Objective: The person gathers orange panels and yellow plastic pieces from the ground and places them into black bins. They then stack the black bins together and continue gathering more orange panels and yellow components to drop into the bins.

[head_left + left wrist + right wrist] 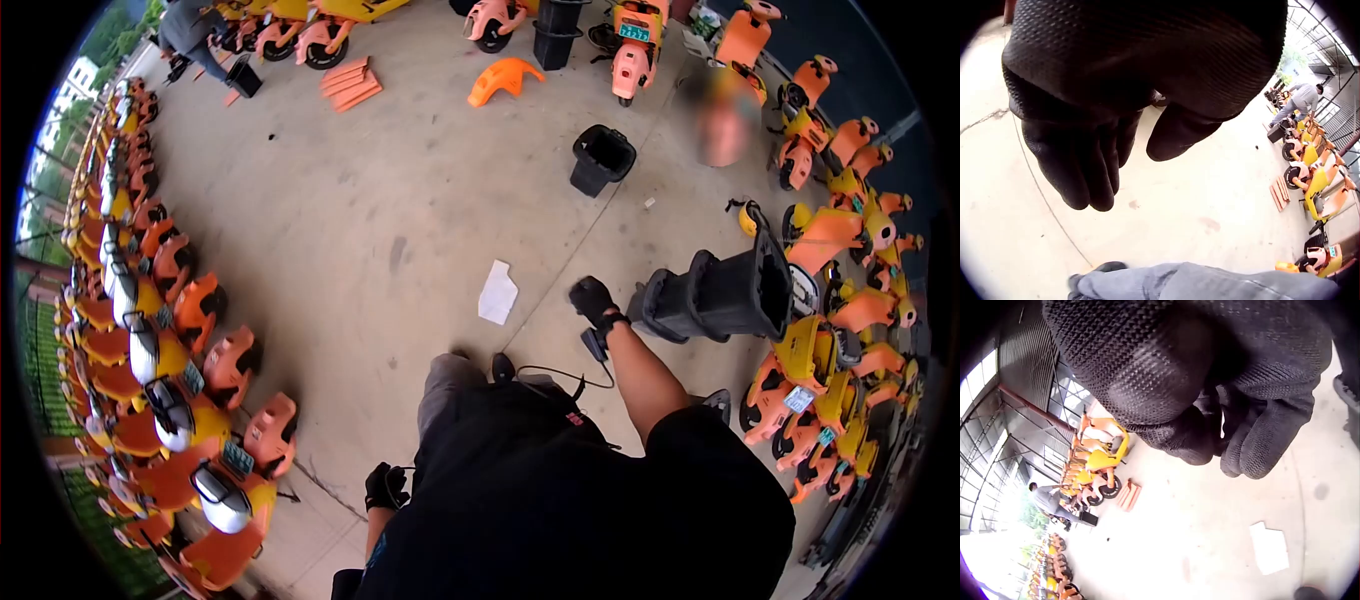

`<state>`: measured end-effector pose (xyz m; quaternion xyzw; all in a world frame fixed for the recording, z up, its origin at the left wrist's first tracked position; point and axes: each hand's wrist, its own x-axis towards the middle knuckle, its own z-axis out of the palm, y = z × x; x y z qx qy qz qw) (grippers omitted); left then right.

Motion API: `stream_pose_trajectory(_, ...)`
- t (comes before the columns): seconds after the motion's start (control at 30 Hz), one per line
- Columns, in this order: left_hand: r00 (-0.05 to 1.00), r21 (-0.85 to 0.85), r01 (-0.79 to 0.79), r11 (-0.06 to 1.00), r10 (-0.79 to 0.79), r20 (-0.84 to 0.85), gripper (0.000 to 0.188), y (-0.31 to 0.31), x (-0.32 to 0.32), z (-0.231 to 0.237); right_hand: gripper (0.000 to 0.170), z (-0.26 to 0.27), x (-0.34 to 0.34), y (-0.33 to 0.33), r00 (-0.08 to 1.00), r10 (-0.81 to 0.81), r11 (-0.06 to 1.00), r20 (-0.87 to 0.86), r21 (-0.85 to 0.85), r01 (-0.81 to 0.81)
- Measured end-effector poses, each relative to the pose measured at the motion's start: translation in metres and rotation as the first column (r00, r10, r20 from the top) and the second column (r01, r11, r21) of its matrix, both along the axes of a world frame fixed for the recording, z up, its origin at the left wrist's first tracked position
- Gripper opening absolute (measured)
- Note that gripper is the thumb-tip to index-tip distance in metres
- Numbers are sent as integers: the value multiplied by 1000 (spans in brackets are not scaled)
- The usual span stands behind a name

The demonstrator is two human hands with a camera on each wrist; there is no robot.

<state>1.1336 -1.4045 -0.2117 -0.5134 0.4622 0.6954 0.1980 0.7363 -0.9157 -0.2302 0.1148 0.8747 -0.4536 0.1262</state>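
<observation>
My left hand (1141, 81) wears a black glove and hangs low beside my body, its fingers relaxed and pointing down, nothing held. In the head view the same left hand (386, 486) is at my left side. My right hand (1210, 394), also black-gloved, has loosely curled fingers with nothing visible in them. In the head view this right hand (592, 297) is held forward, just left of a stack of black bins (715, 290) lying along the floor. A white sheet (497, 293) lies on the concrete ahead of my feet.
A single black bin (603, 160) and an orange scooter panel (503, 80) stand further ahead. Orange panels (351, 84) are piled at the back. Scooters line the left (165, 385) and right (800, 400). Another person (190, 35) bends at the far left, near a black bucket.
</observation>
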Motion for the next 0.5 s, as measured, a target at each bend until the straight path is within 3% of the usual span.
stream_pose_trajectory(0.03,988,-250,151,956,-157,-4,28,-5,-21,10,10,10,-18,-17,993,-76,963,88,-252,96)
stream_pose_trajectory(0.07,981,115,-156,981,140,135,29,-14,-69,37,10,15,-36,-29,986,-68,932,153,-342,118)
stream_pose_trajectory(0.1,980,171,-160,972,137,141,27,-29,-91,28,9,17,-52,-38,975,-58,891,214,-429,147)
stream_pose_trajectory(0.23,993,79,41,996,-49,107,23,-104,-179,-33,18,1,-81,-50,926,-97,869,366,-422,258)
stream_pose_trajectory(0.3,977,84,-28,996,10,215,21,-146,-237,-61,26,3,-82,-49,869,-261,899,420,-222,377)
stream_pose_trajectory(0.33,972,43,-43,998,32,234,21,-151,-280,-58,27,7,-84,-44,845,-306,875,439,-221,431)
stream_pose_trajectory(0.37,859,-305,498,812,-509,46,19,-165,-328,-49,27,10,-89,-40,816,-352,843,458,-223,489)
stream_pose_trajectory(0.4,425,-641,714,281,-902,77,18,-174,-371,-28,28,5,-92,-38,806,-412,835,425,-178,521)
stream_pose_trajectory(0.43,768,-448,509,735,-623,-150,12,-222,-393,-89,28,1,-91,-36,790,-464,826,402,-126,550)
stream_pose_trajectory(0.47,975,-195,197,961,-212,-63,11,-210,-444,-55,26,-1,-90,-33,799,-462,835,385,-115,538)
stream_pose_trajectory(0.5,970,-186,215,959,-232,-74,17,-212,-488,-36,20,-10,-91,-34,755,-532,766,384,-160,622)
